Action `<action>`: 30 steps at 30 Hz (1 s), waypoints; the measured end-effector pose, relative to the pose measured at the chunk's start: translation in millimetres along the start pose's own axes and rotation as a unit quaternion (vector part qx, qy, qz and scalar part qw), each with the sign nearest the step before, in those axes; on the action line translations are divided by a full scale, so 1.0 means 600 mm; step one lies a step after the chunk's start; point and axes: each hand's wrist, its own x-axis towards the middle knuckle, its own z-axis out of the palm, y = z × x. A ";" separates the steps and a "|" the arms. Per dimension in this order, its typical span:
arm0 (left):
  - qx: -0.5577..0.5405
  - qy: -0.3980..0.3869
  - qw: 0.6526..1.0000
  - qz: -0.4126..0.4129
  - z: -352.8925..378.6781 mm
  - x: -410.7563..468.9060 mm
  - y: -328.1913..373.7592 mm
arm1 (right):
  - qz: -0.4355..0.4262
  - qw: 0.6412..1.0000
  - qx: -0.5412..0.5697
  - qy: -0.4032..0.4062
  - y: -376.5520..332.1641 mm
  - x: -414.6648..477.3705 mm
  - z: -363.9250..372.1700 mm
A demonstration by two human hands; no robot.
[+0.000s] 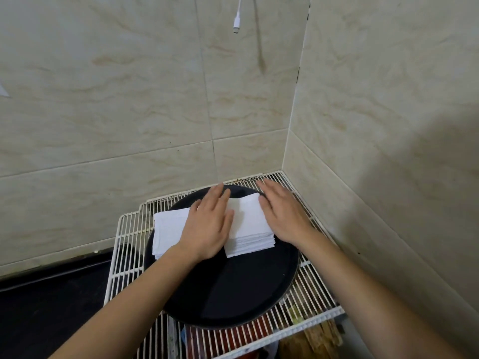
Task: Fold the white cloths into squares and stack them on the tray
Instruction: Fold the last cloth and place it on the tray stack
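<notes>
1. Stack of folded white cloths [248, 224] sits on the far part of the round black tray [233, 294], on a white wire rack [129, 255].
2. Left hand [207, 224] and right hand [282, 216]: fingers straight, pressing flat on the stack, gripping nothing.
3. Risk: the separate white folded cloth [168, 229] at left overhangs the rim and may slip off.

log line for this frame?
left hand: flat, touching left pile | right hand: flat, touching right stack | tray: on wire rack

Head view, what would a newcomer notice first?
The left hand and right hand lie flat on and beside folded white cloths at the far side of a round black tray. It sits on a white wire rack in a tiled corner; a white cable dangles above.
</notes>
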 end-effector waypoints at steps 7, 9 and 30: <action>0.161 -0.188 0.969 -0.002 0.025 -0.013 -0.002 | 0.003 0.972 -0.166 -0.169 0.015 -0.025 0.049; 0.171 -0.188 0.967 0.004 0.027 -0.012 -0.001 | 0.002 0.973 -0.167 -0.162 0.022 -0.028 0.052; -0.397 0.072 0.833 -0.378 -0.036 -0.111 -0.118 | 0.258 0.915 0.306 -0.043 -0.042 -0.069 0.047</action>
